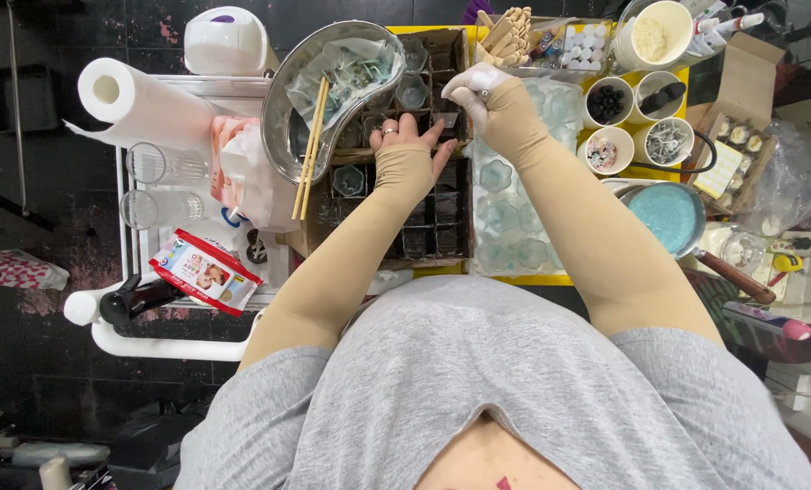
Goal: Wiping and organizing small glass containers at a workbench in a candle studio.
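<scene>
Left hand (pixel 412 145): we rest it open, fingers spread, on the dark divided tray (pixel 437 222) at frame centre.
Right hand (pixel 478 91): gloved in white, curled shut above the tray's upper edge; we cannot tell what it grips.
Metal basin (pixel 301 109): upper left of the tray, chopsticks (pixel 312 150) across it.

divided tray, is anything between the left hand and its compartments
Nothing visible: the left hand already rests on the divided tray, fingers spread over its dark compartments. The metal basin with chopsticks sits just beside it, not across.
</scene>
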